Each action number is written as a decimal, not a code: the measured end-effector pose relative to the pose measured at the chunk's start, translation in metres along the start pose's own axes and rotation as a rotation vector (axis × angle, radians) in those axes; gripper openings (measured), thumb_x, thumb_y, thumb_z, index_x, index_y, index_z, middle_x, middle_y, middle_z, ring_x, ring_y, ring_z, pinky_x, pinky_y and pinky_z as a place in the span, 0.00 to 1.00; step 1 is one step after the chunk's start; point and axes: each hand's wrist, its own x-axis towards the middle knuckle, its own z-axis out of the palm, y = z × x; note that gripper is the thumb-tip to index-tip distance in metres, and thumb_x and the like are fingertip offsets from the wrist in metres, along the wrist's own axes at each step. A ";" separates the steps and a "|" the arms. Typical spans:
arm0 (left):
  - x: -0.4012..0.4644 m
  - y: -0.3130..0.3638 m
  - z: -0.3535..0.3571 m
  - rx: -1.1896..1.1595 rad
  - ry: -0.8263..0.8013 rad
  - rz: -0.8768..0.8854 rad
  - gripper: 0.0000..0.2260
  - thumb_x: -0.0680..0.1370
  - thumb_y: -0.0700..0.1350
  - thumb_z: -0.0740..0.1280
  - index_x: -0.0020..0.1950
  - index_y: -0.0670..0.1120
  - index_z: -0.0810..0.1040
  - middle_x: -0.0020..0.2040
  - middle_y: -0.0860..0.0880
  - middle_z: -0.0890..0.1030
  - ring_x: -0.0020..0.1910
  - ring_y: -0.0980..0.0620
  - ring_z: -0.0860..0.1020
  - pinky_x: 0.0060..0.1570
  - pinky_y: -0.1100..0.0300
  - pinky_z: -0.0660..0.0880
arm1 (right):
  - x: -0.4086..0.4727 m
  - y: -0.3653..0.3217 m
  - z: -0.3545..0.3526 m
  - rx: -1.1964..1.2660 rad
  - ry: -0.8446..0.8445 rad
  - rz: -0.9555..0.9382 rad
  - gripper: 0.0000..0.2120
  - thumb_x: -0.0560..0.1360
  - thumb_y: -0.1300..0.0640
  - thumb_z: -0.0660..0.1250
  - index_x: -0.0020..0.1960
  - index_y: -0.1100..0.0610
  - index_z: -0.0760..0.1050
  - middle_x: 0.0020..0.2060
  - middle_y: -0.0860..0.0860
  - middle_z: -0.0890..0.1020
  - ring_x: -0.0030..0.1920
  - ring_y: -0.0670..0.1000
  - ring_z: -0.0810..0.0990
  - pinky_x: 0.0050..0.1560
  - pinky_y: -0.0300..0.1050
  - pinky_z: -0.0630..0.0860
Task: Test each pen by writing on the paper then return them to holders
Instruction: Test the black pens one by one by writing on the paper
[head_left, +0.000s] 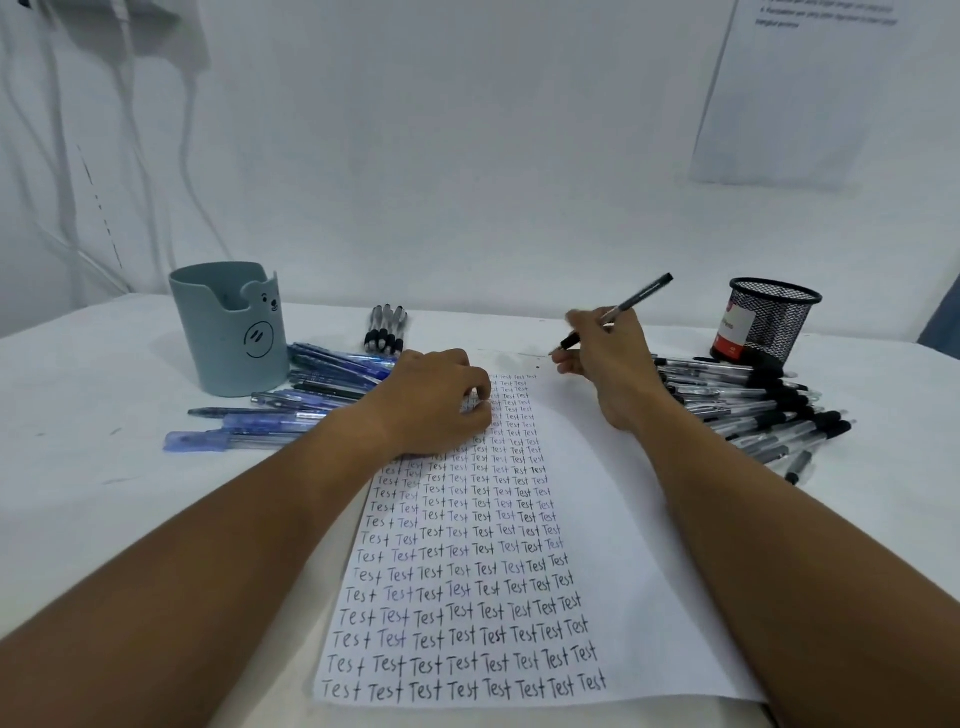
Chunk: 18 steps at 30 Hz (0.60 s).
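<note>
Pen: gripped in the right hand, tilted, tip down-left just above the top of the paper, rear end pointing up-right toward the mesh holder.
Right hand: curled round the pen in a writing grip, heel resting near the paper's right side.
Left hand: fingers curled under, knuckles up, pressed down on the upper-left part of the paper; whether anything sat inside the fist could not be told.
Paper: lay flat on the desk, long way toward the wall, left half packed with rows of "Test", right half bare.
Blue pens: scattered on the desk left of the paper, beside the bear holder.
Bear holder: grey-blue cup with a bear face, stood upright at back left.
Black pens: heaped right of the paper, just beside the right wrist.
Mesh holder: black, upright, back right behind the heap.
Small pen bunch: lay at the back, between bear holder and paper top.
</note>
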 end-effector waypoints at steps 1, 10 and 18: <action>0.000 0.000 0.000 0.001 0.001 0.002 0.13 0.79 0.54 0.61 0.59 0.52 0.78 0.52 0.52 0.75 0.51 0.53 0.75 0.65 0.53 0.61 | -0.001 -0.004 -0.002 0.045 0.012 0.010 0.04 0.81 0.57 0.59 0.50 0.57 0.67 0.38 0.55 0.75 0.35 0.57 0.79 0.39 0.49 0.77; 0.001 0.001 0.002 -0.015 0.040 -0.018 0.13 0.79 0.53 0.62 0.57 0.50 0.80 0.52 0.51 0.80 0.52 0.52 0.76 0.63 0.52 0.67 | -0.003 -0.006 -0.009 0.003 0.036 -0.054 0.09 0.80 0.58 0.64 0.47 0.54 0.63 0.33 0.56 0.80 0.32 0.56 0.78 0.34 0.48 0.74; 0.001 0.003 -0.002 -0.116 0.341 -0.052 0.11 0.79 0.49 0.64 0.52 0.44 0.82 0.48 0.48 0.82 0.50 0.50 0.77 0.55 0.52 0.71 | -0.012 -0.014 -0.015 0.064 -0.058 0.008 0.08 0.77 0.59 0.69 0.50 0.60 0.70 0.36 0.56 0.84 0.30 0.50 0.78 0.29 0.41 0.71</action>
